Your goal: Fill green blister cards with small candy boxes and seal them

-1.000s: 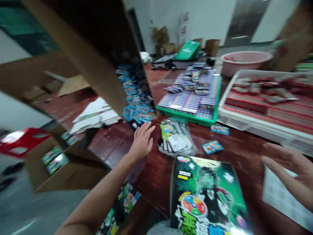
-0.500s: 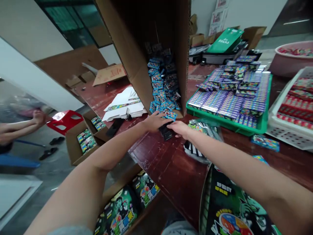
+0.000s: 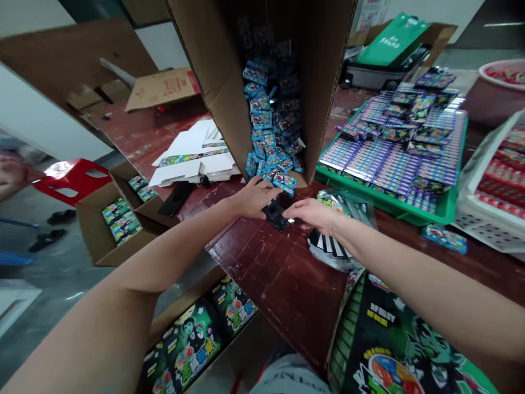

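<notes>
From where I stand, a small black object (image 3: 275, 215) sits on the worktop (image 3: 283, 279), just before a carton (image 3: 223, 98). The left hand (image 3: 257, 198) curves at its left, the right hand (image 3: 314, 212) has fingers drawn narrow at its right, probably steadying it; I can't tell whether either grips. The carton opens this way, likely keeping its blue packets (image 3: 262, 131) within reach.
</notes>
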`<state>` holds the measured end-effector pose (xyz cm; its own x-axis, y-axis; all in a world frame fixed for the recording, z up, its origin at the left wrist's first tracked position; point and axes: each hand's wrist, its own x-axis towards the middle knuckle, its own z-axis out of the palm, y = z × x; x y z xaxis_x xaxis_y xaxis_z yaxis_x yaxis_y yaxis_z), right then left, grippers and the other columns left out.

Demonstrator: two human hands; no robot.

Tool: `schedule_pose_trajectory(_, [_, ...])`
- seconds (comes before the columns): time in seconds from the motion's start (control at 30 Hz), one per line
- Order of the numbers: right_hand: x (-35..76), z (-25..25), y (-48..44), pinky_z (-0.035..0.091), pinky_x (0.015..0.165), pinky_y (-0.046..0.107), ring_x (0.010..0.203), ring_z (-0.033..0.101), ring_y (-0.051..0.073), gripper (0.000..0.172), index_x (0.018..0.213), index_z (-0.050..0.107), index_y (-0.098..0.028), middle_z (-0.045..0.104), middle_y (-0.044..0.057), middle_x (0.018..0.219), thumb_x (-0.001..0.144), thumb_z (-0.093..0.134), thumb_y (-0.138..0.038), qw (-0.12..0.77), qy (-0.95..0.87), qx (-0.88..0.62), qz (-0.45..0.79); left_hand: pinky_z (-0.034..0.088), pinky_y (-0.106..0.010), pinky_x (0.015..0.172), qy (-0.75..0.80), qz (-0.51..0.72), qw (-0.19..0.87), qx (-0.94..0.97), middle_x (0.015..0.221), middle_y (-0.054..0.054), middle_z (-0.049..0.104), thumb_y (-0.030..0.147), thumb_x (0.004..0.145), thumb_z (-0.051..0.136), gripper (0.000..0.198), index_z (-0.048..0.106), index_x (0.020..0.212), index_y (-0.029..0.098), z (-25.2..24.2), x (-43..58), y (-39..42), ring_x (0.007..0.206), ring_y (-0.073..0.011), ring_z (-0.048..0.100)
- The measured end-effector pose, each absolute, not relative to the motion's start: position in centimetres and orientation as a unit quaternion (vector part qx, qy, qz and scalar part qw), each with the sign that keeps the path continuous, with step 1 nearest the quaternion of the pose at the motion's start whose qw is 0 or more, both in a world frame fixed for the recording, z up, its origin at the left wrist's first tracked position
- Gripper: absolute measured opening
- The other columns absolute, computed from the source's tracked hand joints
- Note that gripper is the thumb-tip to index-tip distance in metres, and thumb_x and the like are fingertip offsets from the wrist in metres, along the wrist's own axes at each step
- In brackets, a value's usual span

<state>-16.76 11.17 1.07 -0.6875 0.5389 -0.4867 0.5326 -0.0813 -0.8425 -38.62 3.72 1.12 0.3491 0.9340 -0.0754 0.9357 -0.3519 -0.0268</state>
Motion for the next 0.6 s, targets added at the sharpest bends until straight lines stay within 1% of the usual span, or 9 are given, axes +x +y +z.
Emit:
schedule_pose_trajectory(0.1, [-16.4,0.0,11.0,0.049,0.058,0.023,0.076,0.062,0.015,0.017,0.082,0.073,-0.018,0.072,0.004,0.083,0.08,0.076,-0.035,-0.012,-0.703,-0.414,0.578,0.016,-0.052,0.116,0.568,-0.04,0.012,0.822,0.126,-0.015,0.068,0.037,0.074,0.075,0.086,0.04,0.15,0.016,1.2,-38.6,3.6,0.131,-0.035,0.048])
schedule_pose_trajectory(0.2, [-16.9,-0.9,10.7,0.052,0.063,0.028,0.072,0.064,0.016,0.022,0.08,0.071,-0.015,0.069,0.004,0.077,0.084,0.075,-0.036,-0.017,-0.749,-0.417,0.515,0.016,-0.052,0.117,0.571,-0.049,0.007,0.82,0.126,-0.015,0.068,0.036,0.073,0.077,0.086,0.041,0.149,0.015,1.4,-38.3,3.6,0.131,-0.0349,0.048])
schedule_pose_trajectory(0.3, [-17.2,-0.6,10.6,0.056,0.081,0.037,0.088,0.068,0.02,0.02,0.087,0.07,-0.015,0.071,0.005,0.09,0.089,0.073,-0.035,0.012,-0.797,-0.408,0.446,0.017,-0.052,0.117,0.578,-0.072,0.001,0.813,0.129,-0.016,0.067,0.034,0.073,0.078,0.086,0.041,0.149,0.015,1.7,-38.0,3.8,0.133,-0.0342,0.048])
schedule_pose_trajectory(0.37, [-16.6,0.7,10.6,0.051,0.096,0.043,0.105,0.066,0.027,0.011,0.082,0.071,-0.015,0.072,0.011,0.097,0.085,0.076,-0.024,0.053,-0.817,-0.404,0.408,0.017,-0.053,0.118,0.581,-0.091,-0.001,0.809,0.131,-0.015,0.067,0.032,0.074,0.078,0.087,0.04,0.15,0.014,1.9,-37.9,3.8,0.136,-0.034,0.046])
schedule_pose_trajectory(0.43, [-14.8,2.8,10.8,0.044,0.105,0.045,0.115,0.063,0.032,0.008,0.074,0.072,-0.015,0.073,0.015,0.097,0.082,0.076,-0.015,0.096,-0.827,-0.401,0.383,0.016,-0.052,0.12,0.587,-0.111,-0.008,0.802,0.134,-0.014,0.066,0.03,0.075,0.077,0.087,0.039,0.151,0.015,2.2,-37.9,3.6,0.141,-0.0328,0.043])
schedule_pose_trajectory(0.5, [-11.5,5.5,11.1,0.041,0.109,0.044,0.116,0.062,0.03,0.007,0.081,0.074,-0.015,0.073,0.01,0.099,0.086,0.07,-0.016,0.135,-0.829,-0.399,0.368,0.012,-0.053,0.123,0.594,-0.119,-0.021,0.795,0.14,-0.012,0.063,0.03,0.079,0.073,0.081,0.039,0.151,0.015,2.7,-37.5,3.1,0.145,-0.0315,0.039])
schedule_pose_trajectory(0.53, [-9.1,6.9,11.1,0.041,0.109,0.042,0.115,0.063,0.026,0.01,0.088,0.075,-0.015,0.072,0.005,0.102,0.09,0.065,-0.018,0.159,-0.827,-0.399,0.363,0.008,-0.056,0.123,0.595,-0.11,-0.026,0.796,0.143,-0.013,0.06,0.03,0.083,0.069,0.078,0.038,0.152,0.013,2.9,-37.1,2.8,0.147,-0.0335,0.036])
schedule_pose_trajectory(0.57, [-6.3,8.2,10.9,0.041,0.108,0.041,0.113,0.063,0.022,0.015,0.098,0.074,-0.016,0.071,0.001,0.104,0.093,0.061,-0.019,0.192,-0.823,-0.399,0.354,0.005,-0.061,0.121,0.591,-0.097,-0.028,0.8,0.149,-0.013,0.054,0.03,0.088,0.061,0.073,0.034,0.153,0.011,3.2,-36.5,2.5,0.149,-0.036,0.03])
schedule_pose_trajectory(0.6, [-3.2,9.3,10.2,0.044,0.104,0.041,0.11,0.064,0.02,0.019,0.106,0.073,-0.015,0.069,0.0,0.105,0.095,0.058,-0.02,0.254,-0.816,-0.39,0.343,0.002,-0.063,0.12,0.591,-0.081,-0.029,0.802,0.158,-0.01,0.042,0.031,0.095,0.05,0.068,0.026,0.156,0.012,3.5,-35.5,2.0,0.152,-0.0365,0.023])
